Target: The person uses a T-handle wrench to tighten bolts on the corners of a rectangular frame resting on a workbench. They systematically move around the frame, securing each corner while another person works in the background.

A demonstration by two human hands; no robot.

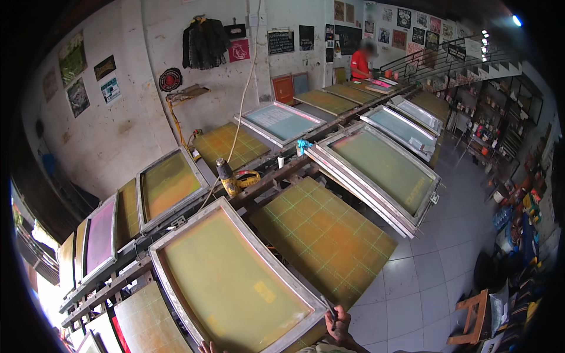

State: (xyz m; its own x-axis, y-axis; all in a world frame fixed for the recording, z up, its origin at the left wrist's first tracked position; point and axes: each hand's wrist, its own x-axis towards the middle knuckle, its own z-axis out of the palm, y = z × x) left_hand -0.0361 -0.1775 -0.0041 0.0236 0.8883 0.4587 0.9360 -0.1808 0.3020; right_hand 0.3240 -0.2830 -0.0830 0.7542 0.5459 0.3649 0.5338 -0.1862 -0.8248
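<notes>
At the bottom edge of the head view, right hand (339, 325) has fingers (333, 313) curled over the near right corner of the big screen-printing frame (229, 276), pinching the aluminium rim; a thin dark edge shows under the fingertips, can't tell if it's a tool or just the rim shadow; left hand (206, 347) barely enters view at the frame's near edge, only fingertips visible, touching or just beside the rim; can't tell if they're spread or pressed together.

Frame itself: yellow-green mesh, faint yellow patch right of centre, lying down flat or near flat over its station, near edge at the person, far edge hinged toward the central rail (259, 188); just right of it an orange-green gridded pallet board (321, 235), bare, nothing laid on it.

Progress, my read: frame looks lowered and gripped at the corner; no squeegee, ink or garment visible on the mesh, so the print stroke doesn't look started; everything past positioning appears left to do.

Outward: a yellow heat gun (226, 176) stands on the rail beyond the frame, cord running up the wall; another grey-framed screen (382, 170) tilted up to the right; more screens and boards line both sides of the rail; a person in a red shirt (359, 62) works at the far end, well apart.
</notes>
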